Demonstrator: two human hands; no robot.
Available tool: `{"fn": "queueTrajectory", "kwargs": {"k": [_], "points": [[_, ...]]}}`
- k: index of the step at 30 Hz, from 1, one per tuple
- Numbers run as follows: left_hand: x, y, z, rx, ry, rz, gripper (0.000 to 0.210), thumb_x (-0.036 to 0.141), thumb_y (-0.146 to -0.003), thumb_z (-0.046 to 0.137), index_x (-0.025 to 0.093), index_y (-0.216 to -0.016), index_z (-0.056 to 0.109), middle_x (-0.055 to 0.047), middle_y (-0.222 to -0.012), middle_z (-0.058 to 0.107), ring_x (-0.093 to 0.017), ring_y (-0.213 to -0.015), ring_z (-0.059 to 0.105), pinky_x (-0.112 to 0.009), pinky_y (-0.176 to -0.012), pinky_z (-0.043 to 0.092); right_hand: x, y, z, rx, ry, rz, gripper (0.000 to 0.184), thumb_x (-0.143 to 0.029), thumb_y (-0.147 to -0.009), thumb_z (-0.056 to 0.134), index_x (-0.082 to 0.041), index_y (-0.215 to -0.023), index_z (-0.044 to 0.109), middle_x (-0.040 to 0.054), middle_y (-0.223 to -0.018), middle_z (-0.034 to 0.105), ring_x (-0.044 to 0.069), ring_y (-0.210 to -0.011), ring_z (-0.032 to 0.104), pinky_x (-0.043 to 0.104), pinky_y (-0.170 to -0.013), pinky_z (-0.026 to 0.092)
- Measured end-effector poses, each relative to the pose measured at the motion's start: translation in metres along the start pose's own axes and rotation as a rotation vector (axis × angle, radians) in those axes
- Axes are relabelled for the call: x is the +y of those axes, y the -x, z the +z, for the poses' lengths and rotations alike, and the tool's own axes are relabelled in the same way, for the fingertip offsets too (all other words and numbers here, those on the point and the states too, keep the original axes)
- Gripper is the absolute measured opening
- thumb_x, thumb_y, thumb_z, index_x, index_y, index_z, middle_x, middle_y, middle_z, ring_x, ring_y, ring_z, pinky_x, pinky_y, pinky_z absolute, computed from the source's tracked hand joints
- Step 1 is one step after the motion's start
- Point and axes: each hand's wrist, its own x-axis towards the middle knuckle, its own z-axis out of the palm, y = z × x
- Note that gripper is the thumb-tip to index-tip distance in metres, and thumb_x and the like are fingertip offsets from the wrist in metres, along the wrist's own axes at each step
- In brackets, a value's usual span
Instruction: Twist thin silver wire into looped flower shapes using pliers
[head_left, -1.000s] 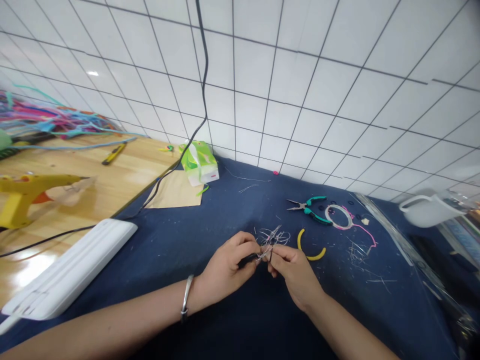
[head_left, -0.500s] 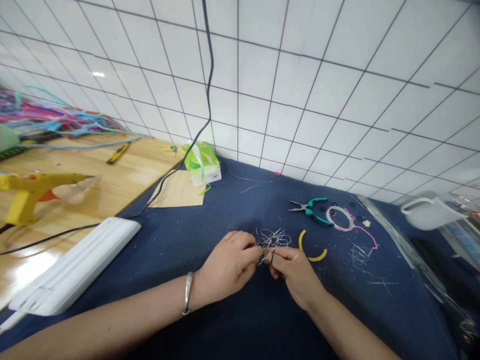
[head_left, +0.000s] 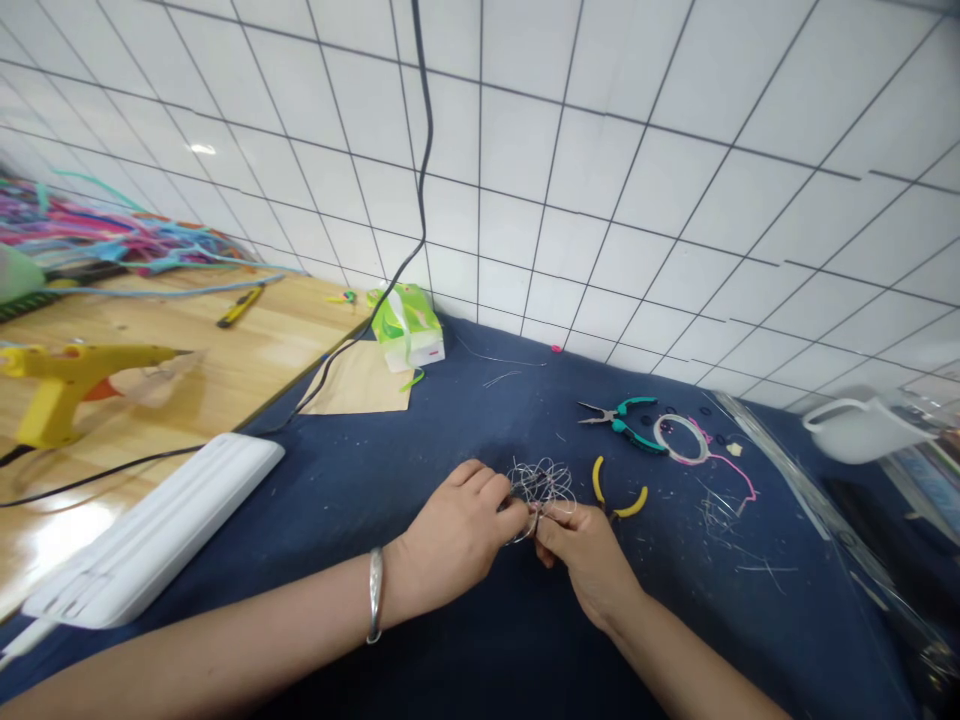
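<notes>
Between my two hands is a bundle of looped silver wire (head_left: 545, 482), its loops fanning out above my fingertips. My left hand (head_left: 465, 525), with a silver bangle (head_left: 375, 595) at the wrist, pinches the bundle from the left. From the right, my right hand (head_left: 589, 555) grips its lower part between thumb and forefinger. The exact contact points are hidden behind the fingers. Just beyond my right hand lie yellow-handled pliers (head_left: 632, 503), their jaws mostly out of sight. Farther right rest teal-handled needle-nose pliers (head_left: 621, 412).
A white ring-shaped roll (head_left: 681, 440), a pink cord (head_left: 739, 475) and wire scraps (head_left: 720, 512) lie right. Leftward are a white power strip (head_left: 157, 530), a yellow glue gun (head_left: 60, 385), a cutter knife (head_left: 241, 305) and a green tissue pack (head_left: 407, 325). A black cable (head_left: 422, 180) hangs down the wall.
The wire loops have turned and shifted slightly left in my fingers. My left fingers now sit more over the bundle's left side. More of the yellow-handled pliers shows.
</notes>
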Motion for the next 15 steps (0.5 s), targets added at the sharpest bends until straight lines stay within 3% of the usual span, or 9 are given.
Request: {"fn": "queueTrajectory", "kwargs": {"k": [8,11,15], "points": [[0.001,0.000,0.000,-0.013,-0.039,0.011,0.013,0.012,-0.074,0.051,0.020,-0.084,0.053,-0.005,-0.079,0.049,-0.022,-0.076,0.045,-0.039,-0.076,0.036,-0.002,0.004,0.012,0.145,-0.042,-0.012,0.020,-0.032,-0.075,0.061,-0.013,-0.070,0.061,-0.0036,-0.055,0.043,0.007,-0.050,0.035,0.022,-0.047,0.028],[0.001,0.001,-0.001,-0.019,-0.028,0.016,0.012,0.012,-0.074,0.050,0.020,-0.084,0.052,-0.005,-0.079,0.049,-0.022,-0.076,0.045,-0.039,-0.076,0.036,0.001,0.005,0.015,0.197,-0.074,-0.011,0.017,-0.030,-0.074,0.062,-0.014,-0.081,0.064,-0.0021,-0.061,0.049,0.007,-0.051,0.036,0.022,-0.047,0.029],[0.002,0.000,-0.001,-0.027,-0.003,0.009,0.012,0.011,-0.075,0.050,0.020,-0.083,0.052,-0.005,-0.079,0.049,-0.022,-0.076,0.045,-0.038,-0.075,0.036,0.002,0.006,0.016,0.203,-0.172,0.013,0.017,-0.027,-0.072,0.065,-0.014,-0.083,0.064,-0.0015,-0.065,0.051,0.006,-0.051,0.037,0.022,-0.047,0.029]]}}
